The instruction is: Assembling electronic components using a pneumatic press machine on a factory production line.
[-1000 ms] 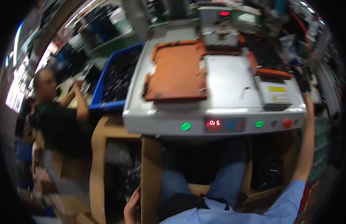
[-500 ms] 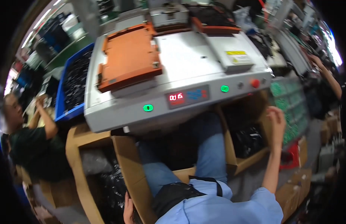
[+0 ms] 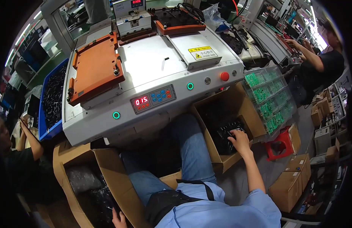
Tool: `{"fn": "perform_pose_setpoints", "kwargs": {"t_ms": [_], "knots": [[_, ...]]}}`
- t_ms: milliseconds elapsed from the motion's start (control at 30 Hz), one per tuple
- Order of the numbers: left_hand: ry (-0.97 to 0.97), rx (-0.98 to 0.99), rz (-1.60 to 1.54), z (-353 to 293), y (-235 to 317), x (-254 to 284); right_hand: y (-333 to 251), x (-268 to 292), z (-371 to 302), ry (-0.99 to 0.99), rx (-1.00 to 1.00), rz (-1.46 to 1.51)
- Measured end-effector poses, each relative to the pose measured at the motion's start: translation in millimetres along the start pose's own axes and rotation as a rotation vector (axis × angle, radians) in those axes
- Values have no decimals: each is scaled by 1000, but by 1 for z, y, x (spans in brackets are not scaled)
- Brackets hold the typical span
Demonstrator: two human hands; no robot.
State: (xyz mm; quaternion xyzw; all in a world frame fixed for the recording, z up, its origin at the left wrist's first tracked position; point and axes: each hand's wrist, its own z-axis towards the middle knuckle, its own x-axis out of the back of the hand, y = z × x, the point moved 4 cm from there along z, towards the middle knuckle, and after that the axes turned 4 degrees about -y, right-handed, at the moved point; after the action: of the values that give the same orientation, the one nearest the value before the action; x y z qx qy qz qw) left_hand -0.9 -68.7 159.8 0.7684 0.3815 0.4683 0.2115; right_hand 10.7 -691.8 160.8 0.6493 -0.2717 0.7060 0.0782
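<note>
Your right hand (image 3: 241, 142) is bending over the black pieces (image 3: 224, 133) in the right box (image 3: 250, 114), below the machine's (image 3: 149, 60) front right; its thumb is standing apart from the fingers, but whether they're gripping, you cannot tell here. Your left hand (image 3: 118, 219) is resting by the black bags (image 3: 102, 199) in the left box (image 3: 112, 167), below the machine's front left, its grip unclear too. Both boxes are flanking your legs, probably for easy reach. Half a second ago your right hand was hanging higher, beside the right box; now it's dipping inside.
</note>
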Motion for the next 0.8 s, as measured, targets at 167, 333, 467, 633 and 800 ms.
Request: {"fn": "perform_pose_setpoints", "kwargs": {"t_ms": [167,333,467,633,800], "knots": [[290,13,191,2,-41,16,20,-10,12,16,-50,36],[451,48,-15,-4,-88,61,3,-11,17,-6,40,16],[737,-140,-492,-9,55,77,36,-20,21,13,-103,340],[159,-414,-1135,69,109,34,138,-25,24,299,-82,282],[-152,-223,-1239,108,149,-34,28,23,17,443,-88,272]]}}
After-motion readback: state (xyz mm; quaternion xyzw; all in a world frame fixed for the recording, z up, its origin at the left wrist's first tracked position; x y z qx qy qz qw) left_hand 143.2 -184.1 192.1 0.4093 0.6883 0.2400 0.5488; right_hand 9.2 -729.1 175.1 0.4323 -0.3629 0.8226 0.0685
